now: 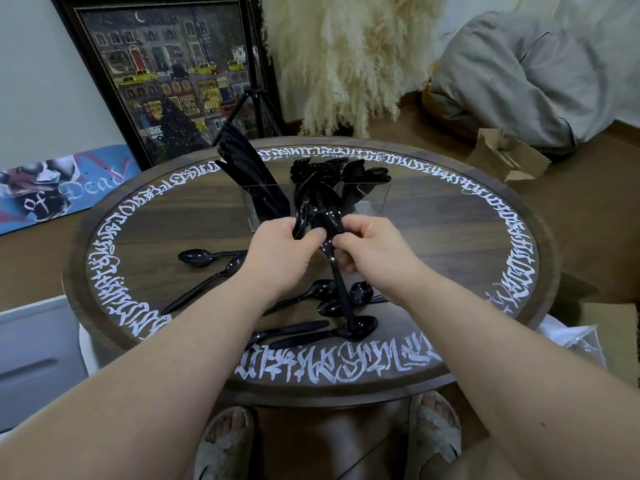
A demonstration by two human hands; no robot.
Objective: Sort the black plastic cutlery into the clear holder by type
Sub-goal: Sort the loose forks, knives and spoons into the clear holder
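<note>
Head view, looking down on a round dark wooden worktop [433,230] ringed with white calligraphy. My left hand [280,251] holds a bunch of black plastic spoons [311,216], fingers curled round their necks, bowls pointing away from me. My right hand [370,247] pinches the handle of one long black spoon [341,289] between thumb and fingers; its handle reaches down toward me over the loose cutlery. Just beyond both hands stands the clear rectangular plastic holder [375,199]: black plastic knives [242,164] lean out of its left compartment, black plastic forks [356,171] fill the right side. Loose black plastic spoons [197,257] lie scattered on the worktop beneath my forearms. Behind the worktop, a framed street painting [166,74] leans against the wall.
</note>
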